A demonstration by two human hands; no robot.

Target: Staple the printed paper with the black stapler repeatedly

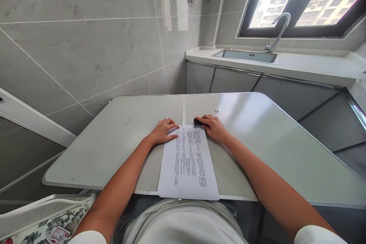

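1. Paper first: the printed sheet lies flat on the grey table, straight in front of you. Its near edge just overhangs the table's near rim, and its far edge lies between your two hands.
2. Your left hand rests palm down at the sheet's far left corner. The fingers are loosely spread, their tips are on the paper, and the hand holds nothing.
3. Your right hand sits at the sheet's far right corner, with its fingers curled over a small black object. That object touches the paper's top edge. You cannot tell from this view whether the fingers pinch it or merely rest on it.
4. A few tiny bits lie on the table beyond your right hand, well apart from the sheet.
5. Further back, a sink with a curved tap is set in the white counter under the window.
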